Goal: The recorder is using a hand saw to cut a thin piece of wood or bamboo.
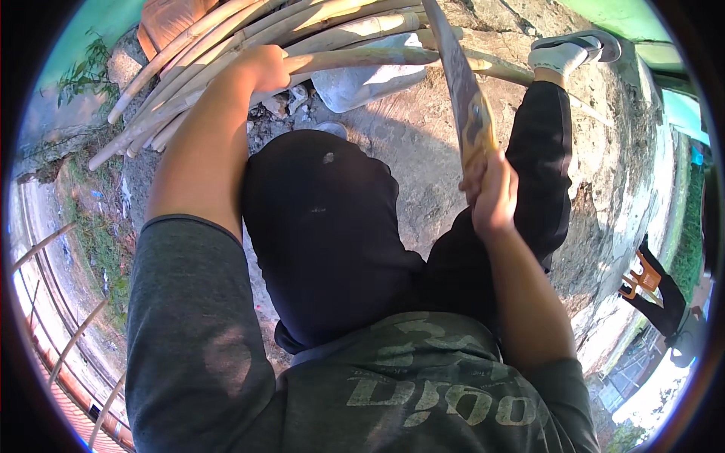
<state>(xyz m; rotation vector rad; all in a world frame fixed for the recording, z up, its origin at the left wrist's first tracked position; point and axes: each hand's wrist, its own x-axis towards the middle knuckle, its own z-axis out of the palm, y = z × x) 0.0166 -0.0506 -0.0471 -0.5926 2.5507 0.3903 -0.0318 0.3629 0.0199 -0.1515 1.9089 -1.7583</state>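
Note:
My left hand (pixel 263 69) is closed around a bamboo pole (pixel 355 59) that runs across in front of my legs toward the right. In my right hand (pixel 495 192) is the yellow handle of a handsaw (pixel 467 90), its long blade pointing away from me. The blade crosses over the pole, right of my left hand. Whether its teeth touch the bamboo I cannot tell. A pale, whitish bundle or sack (pixel 362 89) sits under the pole between the left hand and the blade.
Several more bamboo poles (pixel 249 34) lie stacked at the far left, by an orange-brown object (pixel 170 23). My right foot, in a sock and sandal (pixel 578 54), is stretched out at the far right. Another person (pixel 664 306) sits on an orange chair (pixel 648 273) at the right.

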